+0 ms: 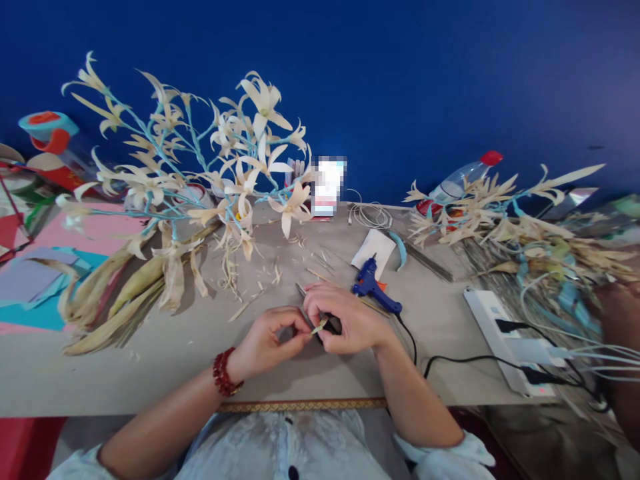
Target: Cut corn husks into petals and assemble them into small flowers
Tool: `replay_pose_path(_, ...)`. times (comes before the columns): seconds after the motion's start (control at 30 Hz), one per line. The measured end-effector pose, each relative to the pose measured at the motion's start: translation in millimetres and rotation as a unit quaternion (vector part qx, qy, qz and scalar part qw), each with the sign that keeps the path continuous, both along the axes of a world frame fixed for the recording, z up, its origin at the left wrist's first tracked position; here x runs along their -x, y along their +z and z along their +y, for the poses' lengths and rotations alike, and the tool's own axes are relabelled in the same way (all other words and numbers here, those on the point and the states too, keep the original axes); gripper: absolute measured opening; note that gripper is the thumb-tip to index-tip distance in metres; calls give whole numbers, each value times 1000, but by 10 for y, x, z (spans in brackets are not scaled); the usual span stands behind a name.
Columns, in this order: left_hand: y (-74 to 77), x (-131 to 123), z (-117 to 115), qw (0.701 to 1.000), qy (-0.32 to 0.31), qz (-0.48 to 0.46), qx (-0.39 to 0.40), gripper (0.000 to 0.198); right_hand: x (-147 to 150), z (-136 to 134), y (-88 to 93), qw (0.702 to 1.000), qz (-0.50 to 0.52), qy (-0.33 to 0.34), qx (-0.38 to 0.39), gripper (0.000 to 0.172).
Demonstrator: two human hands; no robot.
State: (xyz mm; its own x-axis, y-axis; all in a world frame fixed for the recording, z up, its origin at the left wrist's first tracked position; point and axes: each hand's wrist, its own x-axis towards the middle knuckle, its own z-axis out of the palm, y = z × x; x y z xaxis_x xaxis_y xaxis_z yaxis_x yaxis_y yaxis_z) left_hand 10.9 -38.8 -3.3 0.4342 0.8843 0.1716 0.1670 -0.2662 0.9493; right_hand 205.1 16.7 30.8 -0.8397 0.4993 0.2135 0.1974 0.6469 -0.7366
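Near the front of the table, my left hand (273, 340) pinches one end of a small pale strip of husk (319, 327). My right hand (345, 320) is closed on the strip's other end, close beside my left fingertips. A dark-handled tool sits under or in my right palm, mostly hidden, its pointed metal tip (301, 289) showing beyond the fingers. To the right of my right hand lies a blue glue gun (373, 285), its nozzle on a white pad (375, 252).
Husk flowers on blue stems (200, 150) spread over the back left. Dried husks (137, 287) and coloured paper (35, 303) lie at left. More flowers (480, 213), a bottle (460, 181) and a power strip (500, 340) with cables are at right, beside another person's arm (620, 347).
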Motion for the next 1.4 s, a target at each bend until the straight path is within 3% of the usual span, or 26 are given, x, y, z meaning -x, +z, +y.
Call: replay_pose_path(1.4, 24, -13, -8, 1000, 11, -13, -5, 9, 40, -43, 11, 999, 2, -30, -16, 20)
